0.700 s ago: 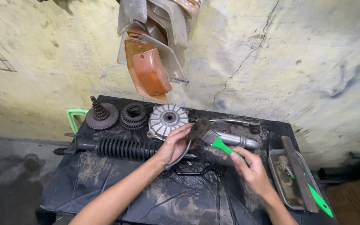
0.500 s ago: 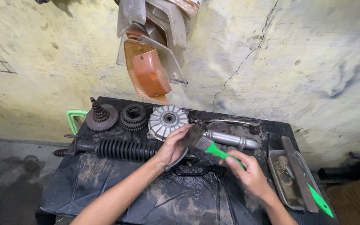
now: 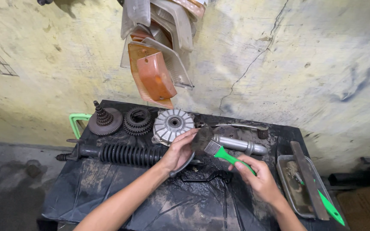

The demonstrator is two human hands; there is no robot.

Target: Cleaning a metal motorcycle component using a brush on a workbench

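My left hand [image 3: 179, 150] grips a dark curved metal part [image 3: 184, 163] and holds it up over the black table [image 3: 108, 188]. My right hand [image 3: 257, 176] is closed on the green handle of a paintbrush [image 3: 213, 147]. The brush's dark bristles rest against the part, beside my left fingertips. Just behind the hands lie a ribbed silver hub [image 3: 173, 125] and a grey metal cylinder [image 3: 238, 144].
A black coil spring on a shaft [image 3: 123, 154] lies at the left, with gears [image 3: 137, 120] and a stepped gear disc [image 3: 104, 121] behind it. A metal tray [image 3: 295, 188] at the right holds a flat file [image 3: 308, 179] and a green-handled tool [image 3: 330, 208]. Orange and clear lamp covers [image 3: 157, 72] hang on the wall.
The brush has swept left, from out to the right of the held part onto it. My left hand has stayed almost still.
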